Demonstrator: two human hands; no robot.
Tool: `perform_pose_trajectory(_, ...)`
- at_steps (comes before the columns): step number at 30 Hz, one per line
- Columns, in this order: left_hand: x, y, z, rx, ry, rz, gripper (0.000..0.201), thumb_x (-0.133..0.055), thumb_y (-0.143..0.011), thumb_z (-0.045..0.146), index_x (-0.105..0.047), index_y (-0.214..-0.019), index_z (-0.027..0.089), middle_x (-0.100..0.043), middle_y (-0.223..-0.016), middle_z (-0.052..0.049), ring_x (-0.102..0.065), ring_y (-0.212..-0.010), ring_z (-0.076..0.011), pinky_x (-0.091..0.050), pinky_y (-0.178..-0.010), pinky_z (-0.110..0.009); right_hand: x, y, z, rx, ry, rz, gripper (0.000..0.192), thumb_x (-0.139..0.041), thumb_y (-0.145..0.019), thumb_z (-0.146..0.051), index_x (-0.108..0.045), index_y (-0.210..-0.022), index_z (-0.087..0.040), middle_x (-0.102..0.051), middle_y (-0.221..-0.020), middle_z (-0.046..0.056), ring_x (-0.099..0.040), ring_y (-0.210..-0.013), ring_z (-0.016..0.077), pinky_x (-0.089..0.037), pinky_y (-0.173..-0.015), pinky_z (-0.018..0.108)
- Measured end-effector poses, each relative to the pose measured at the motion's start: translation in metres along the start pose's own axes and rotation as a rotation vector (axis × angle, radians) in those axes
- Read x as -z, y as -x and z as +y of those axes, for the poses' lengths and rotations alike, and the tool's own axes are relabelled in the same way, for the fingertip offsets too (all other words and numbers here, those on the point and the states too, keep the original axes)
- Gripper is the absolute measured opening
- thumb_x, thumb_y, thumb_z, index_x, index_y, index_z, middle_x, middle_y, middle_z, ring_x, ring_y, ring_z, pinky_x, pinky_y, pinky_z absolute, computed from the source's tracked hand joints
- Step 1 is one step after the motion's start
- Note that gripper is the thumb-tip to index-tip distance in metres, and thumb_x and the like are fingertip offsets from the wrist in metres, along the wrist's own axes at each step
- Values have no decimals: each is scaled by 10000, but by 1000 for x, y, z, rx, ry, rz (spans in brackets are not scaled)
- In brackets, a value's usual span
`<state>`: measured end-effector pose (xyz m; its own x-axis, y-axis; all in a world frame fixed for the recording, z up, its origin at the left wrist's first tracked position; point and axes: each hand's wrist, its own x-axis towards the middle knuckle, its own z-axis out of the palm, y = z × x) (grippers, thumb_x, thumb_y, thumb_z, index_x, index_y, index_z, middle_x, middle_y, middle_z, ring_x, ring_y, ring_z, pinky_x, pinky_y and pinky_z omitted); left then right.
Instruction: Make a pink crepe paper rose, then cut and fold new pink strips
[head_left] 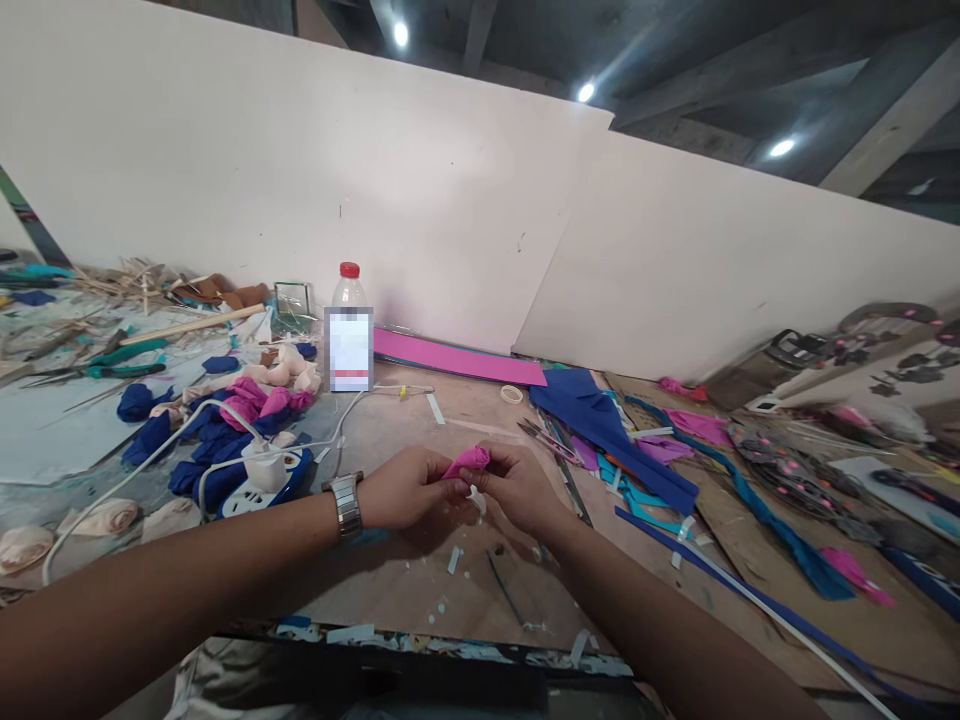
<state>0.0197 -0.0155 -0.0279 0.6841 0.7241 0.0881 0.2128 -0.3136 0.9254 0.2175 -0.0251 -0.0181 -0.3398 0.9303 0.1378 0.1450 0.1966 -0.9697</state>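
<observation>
Tabletop [420,420]: both hands' fingers [450,480] pinch pink fabric [466,461].

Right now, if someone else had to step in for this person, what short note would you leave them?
Left hand and right hand: both pinch one small pink fabric piece above the worktable; a white strip hangs below it.
Supplies: finished-looking pink, blue and cream rolled fabric pieces lie far left, scissors just right of the hands, blue cloth and a pink sheet behind.
Done: a pile of rolled pieces.
Left: the pink piece is still being shaped, I think.
</observation>
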Motion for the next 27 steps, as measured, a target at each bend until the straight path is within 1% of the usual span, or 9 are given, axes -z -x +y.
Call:
perform_pose_trajectory(4,-1,1,1,-4,8,-29,439,-492,-980,459,-790,-925,140,-803,-937,-63,-719,-840,-210,-493,-734,-246,-1,2,3,-35,-16,-31,275,-848,-730,-408,-751,-787,-157,-686,-723,19,-620,-685,168,-492,-672,292)
perform_pose_trajectory(9,-3,2,-3,-23,-33,-68,420,-461,-993,403,-795,-927,156,-803,-913,-38,-715,-791,-183,-474,-690,-223,-2,3,5,-18,23,5,290,-840,-738,-420,-714,-705,-160,-637,-697,1,-591,-670,148,-471,-644,272)
perform_pose_trajectory(14,-3,2,-5,-40,-51,-82,435,-455,-990,419,-800,-925,162,-798,-895,-44,-705,-798,-184,-477,-715,-225,-4,4,6,-30,15,-28,291,-826,-756,-427,-702,-717,-166,-636,-709,2,-591,-669,150,-474,-631,268)
perform_pose_trajectory(17,-3,3,-5,-23,-81,-61,434,-480,-973,438,-794,-883,152,-778,-817,-39,-649,-686,-163,-447,-633,-222,-4,4,6,-19,22,-23,284,-832,-748,-411,-692,-694,-169,-617,-690,-9,-576,-647,140,-461,-613,259)
perform_pose_trajectory(19,-3,3,-4,-4,-107,-55,423,-513,-954,447,-773,-832,137,-742,-743,-28,-590,-618,-144,-414,-586,-221,-3,4,5,15,65,-10,291,-832,-746,-410,-694,-673,-166,-613,-690,-8,-564,-650,136,-448,-609,254)
perform_pose_trajectory(21,-3,3,-4,3,-112,-56,413,-544,-938,456,-747,-798,125,-700,-696,-15,-542,-589,-129,-388,-565,-219,-2,4,2,58,101,1,291,-831,-749,-414,-704,-672,-163,-621,-697,-2,-561,-662,135,-440,-618,253)
perform_pose_trajectory(23,-3,3,-3,-6,-97,-62,400,-547,-938,450,-740,-811,124,-688,-700,-8,-534,-597,-125,-384,-574,-219,-2,4,0,73,105,17,302,-830,-748,-425,-702,-668,-163,-623,-686,-3,-561,-656,135,-437,-619,255)
perform_pose_trajectory(25,-3,2,-2,-21,-70,-66,385,-528,-951,426,-754,-845,132,-714,-743,-15,-574,-635,-136,-413,-615,-224,-2,4,-1,27,68,19,323,-829,-744,-446,-690,-663,-166,-630,-661,-4,-571,-637,141,-448,-607,262)
perform_pose_trajectory(27,-2,2,-1,-34,-10,-65,380,-501,-965,400,-769,-880,145,-754,-811,-30,-639,-707,-160,-458,-683,-234,-4,4,1,-53,2,4,331,-834,-731,-465,-688,-691,-170,-653,-653,0,-592,-620,155,-473,-600,277)
